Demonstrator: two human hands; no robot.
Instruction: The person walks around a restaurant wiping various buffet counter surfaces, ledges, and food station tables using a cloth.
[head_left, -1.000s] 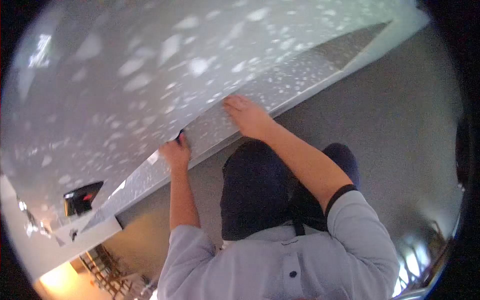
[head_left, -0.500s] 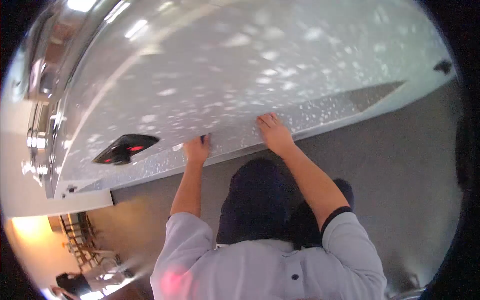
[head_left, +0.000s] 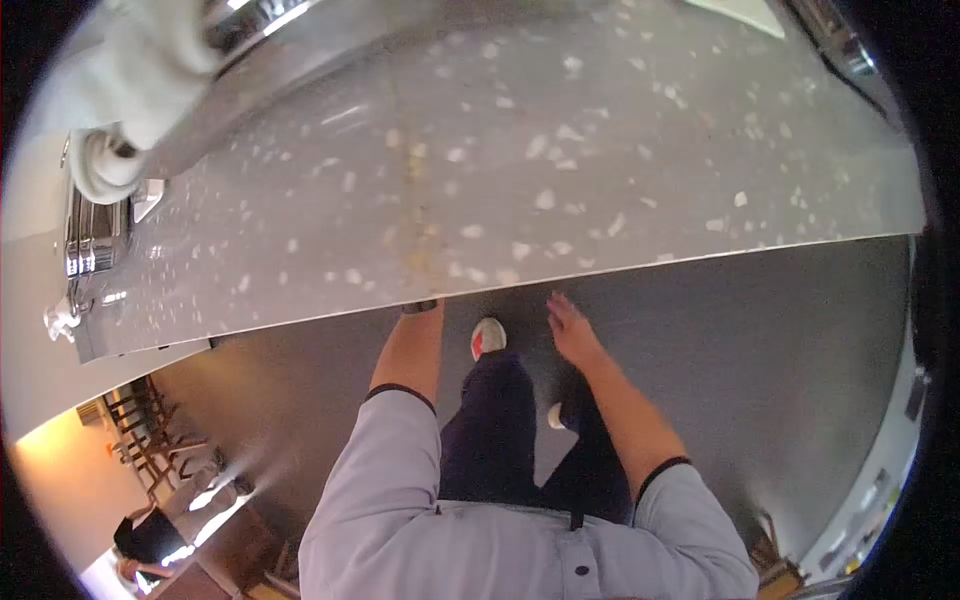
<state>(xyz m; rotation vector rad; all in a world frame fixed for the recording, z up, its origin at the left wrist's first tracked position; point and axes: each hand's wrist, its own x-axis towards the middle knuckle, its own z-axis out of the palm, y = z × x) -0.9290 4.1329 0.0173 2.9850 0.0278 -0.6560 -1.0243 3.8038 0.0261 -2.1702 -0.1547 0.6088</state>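
Note:
A grey speckled countertop (head_left: pixel 560 180) spans the view in front of me. My left forearm reaches to its front edge, where a dark wristband (head_left: pixel 421 306) shows. The left hand itself is hidden beneath the edge, so its fingers and anything in them cannot be seen. Just below the counter's edge, my right hand (head_left: pixel 572 332) hangs in the air, slightly blurred. Its fingers are spread, with nothing in them, and it is apart from the counter.
A blurred white shape (head_left: pixel 155 80) covers the counter's far left, beside shiny metal containers (head_left: pixel 95 235). At the upper right lies a metal-edged fixture (head_left: pixel 845 55). Wooden chairs (head_left: pixel 150 445) stand at the lower left. My shoe (head_left: pixel 488 337) is on the grey floor (head_left: pixel 720 350).
Both hands were against a speckled surface; the right is now off it and the left has gone under the edge. The view has shifted, and the black object with red marks is gone.

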